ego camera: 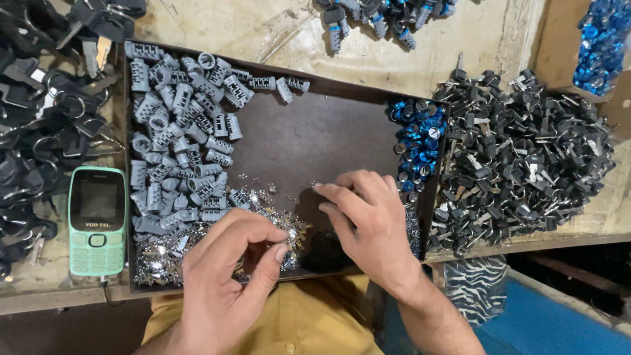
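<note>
Left hand, nearest the desk's front edge, is pinched thumb to forefinger over the small silver metal pieces heaped in the front-left corner of the dark tray; whether it grips one cannot be told. Right hand lies open, fingertips on the tray floor near scattered pieces. Grey lock cylinders fill the tray's left side, blue caps its right edge.

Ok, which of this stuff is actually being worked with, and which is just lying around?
In use:
left hand
right hand
small silver metal bits
brown tray

Lying about:
grey cylinders
blue rings
pile of black keys
green phone
</note>
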